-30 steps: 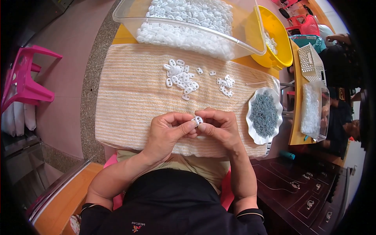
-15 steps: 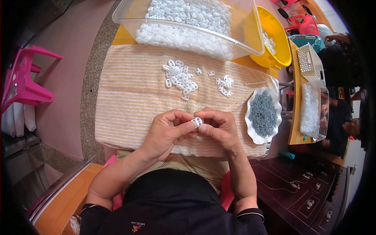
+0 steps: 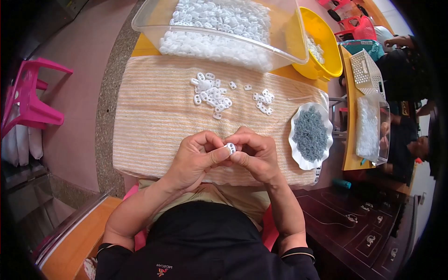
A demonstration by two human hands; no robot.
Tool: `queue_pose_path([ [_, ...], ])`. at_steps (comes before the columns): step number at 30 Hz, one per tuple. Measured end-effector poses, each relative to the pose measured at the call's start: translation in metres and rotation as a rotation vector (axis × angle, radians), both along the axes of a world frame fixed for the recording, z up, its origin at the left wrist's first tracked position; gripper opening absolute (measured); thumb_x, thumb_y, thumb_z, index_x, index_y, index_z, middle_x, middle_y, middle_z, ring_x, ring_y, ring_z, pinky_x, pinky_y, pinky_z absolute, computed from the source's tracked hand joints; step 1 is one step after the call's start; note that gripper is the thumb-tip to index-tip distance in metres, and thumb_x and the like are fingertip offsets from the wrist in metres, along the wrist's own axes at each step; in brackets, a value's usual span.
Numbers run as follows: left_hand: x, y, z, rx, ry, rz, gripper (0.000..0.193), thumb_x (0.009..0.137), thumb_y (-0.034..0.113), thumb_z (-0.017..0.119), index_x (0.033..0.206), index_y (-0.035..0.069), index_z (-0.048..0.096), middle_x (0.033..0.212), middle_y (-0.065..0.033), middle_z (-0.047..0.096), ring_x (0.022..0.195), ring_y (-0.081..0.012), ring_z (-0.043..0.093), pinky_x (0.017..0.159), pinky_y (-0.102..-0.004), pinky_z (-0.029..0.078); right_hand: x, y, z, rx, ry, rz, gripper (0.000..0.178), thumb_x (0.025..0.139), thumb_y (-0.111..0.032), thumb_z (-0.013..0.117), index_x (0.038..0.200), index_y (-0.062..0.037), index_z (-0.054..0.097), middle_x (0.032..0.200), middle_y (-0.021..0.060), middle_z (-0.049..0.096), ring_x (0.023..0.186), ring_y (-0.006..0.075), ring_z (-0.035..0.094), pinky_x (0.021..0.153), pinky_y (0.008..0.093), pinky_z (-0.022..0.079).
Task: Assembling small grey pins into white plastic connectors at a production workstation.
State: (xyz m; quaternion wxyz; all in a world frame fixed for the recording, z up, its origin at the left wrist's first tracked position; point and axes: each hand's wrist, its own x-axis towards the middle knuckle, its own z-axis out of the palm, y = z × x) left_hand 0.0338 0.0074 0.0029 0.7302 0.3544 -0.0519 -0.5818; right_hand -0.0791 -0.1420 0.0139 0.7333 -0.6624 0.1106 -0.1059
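Between my two hands, above the near edge of the striped cloth (image 3: 149,126), is a small white plastic piece with holes (image 3: 230,148). My left hand (image 3: 201,156) pinches it from the left between thumb and fingers. My right hand (image 3: 254,154) grips it from the right, thumb against its side. Fingertips cover much of the piece. Beyond them lies a loose pile of similar white two-hole pieces (image 3: 212,95). A smaller group of white pieces (image 3: 264,99) sits to its right, with two single ones between. A scalloped white dish (image 3: 329,140) of small grey-blue parts (image 3: 310,135) stands at the right.
A clear plastic bin (image 3: 280,51) full of white pieces stands at the far side, beside a yellow tub (image 3: 331,65). A pink stool (image 3: 35,98) is on the left. At another table on the right, people sit near a clear container (image 3: 383,126) and a perforated white basket (image 3: 366,70).
The held piece has turned a little in my fingers, and my hands have shifted slightly left. The whole view has moved a little; the piles look unchanged.
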Motion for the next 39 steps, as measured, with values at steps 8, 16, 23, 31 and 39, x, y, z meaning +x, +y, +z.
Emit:
queue_pose_path([
  [8, -0.004, 0.0, 0.0, -0.058, 0.014, 0.016, 0.01, 0.087, 0.006, 0.067, 0.087, 0.004, 0.058, 0.09, -0.0066, 0.064, 0.084, -0.0141, 0.063, 0.079, -0.0288, 0.054, -0.002, 0.0, 0.006, -0.115, -0.025, 0.046, 0.024, 0.084, 0.0, 0.068, 0.107, 0.0037, 0.065, 0.087, 0.0061, 0.057, 0.078, 0.0109, 0.055, 0.068, 0.0229, 0.048],
  [16, -0.005, -0.004, 0.0, -0.035, 0.072, 0.007, 0.006, 0.088, 0.006, 0.066, 0.09, 0.004, 0.061, 0.087, -0.0041, 0.065, 0.08, -0.0118, 0.064, 0.076, -0.0266, 0.056, -0.007, 0.0, 0.005, -0.105, -0.011, 0.034, 0.024, 0.085, 0.002, 0.066, 0.108, 0.0028, 0.062, 0.095, 0.0049, 0.054, 0.082, 0.0098, 0.054, 0.069, 0.0229, 0.048],
  [23, -0.005, 0.0, 0.002, -0.074, 0.079, -0.047, 0.006, 0.09, 0.008, 0.064, 0.092, 0.003, 0.061, 0.09, -0.006, 0.066, 0.082, -0.013, 0.064, 0.078, -0.0293, 0.057, -0.009, -0.001, 0.018, 0.07, 0.0, 0.043, 0.02, 0.083, 0.004, 0.068, 0.101, 0.0004, 0.06, 0.099, 0.0043, 0.053, 0.086, 0.0094, 0.053, 0.075, 0.0231, 0.046],
  [31, -0.012, 0.002, 0.004, 0.002, 0.092, -0.001, 0.008, 0.093, 0.011, 0.061, 0.093, 0.003, 0.06, 0.095, -0.0099, 0.067, 0.081, -0.0135, 0.065, 0.077, -0.0295, 0.057, -0.006, -0.062, 0.057, -0.403, 0.083, -0.535, 0.013, 0.085, -0.004, 0.068, 0.096, 0.0028, 0.064, 0.08, 0.0043, 0.065, 0.069, 0.0101, 0.062, 0.063, 0.0234, 0.052],
  [39, -0.013, 0.001, 0.004, 0.052, 0.035, 0.023, 0.01, 0.092, 0.012, 0.063, 0.093, 0.003, 0.061, 0.095, -0.009, 0.067, 0.08, -0.0125, 0.065, 0.076, -0.0274, 0.057, 0.024, -0.178, 0.08, -0.958, 0.079, -0.954, 0.032, 0.085, -0.017, 0.069, 0.107, 0.0065, 0.066, 0.083, 0.0095, 0.069, 0.065, 0.013, 0.063, 0.062, 0.0258, 0.05],
])
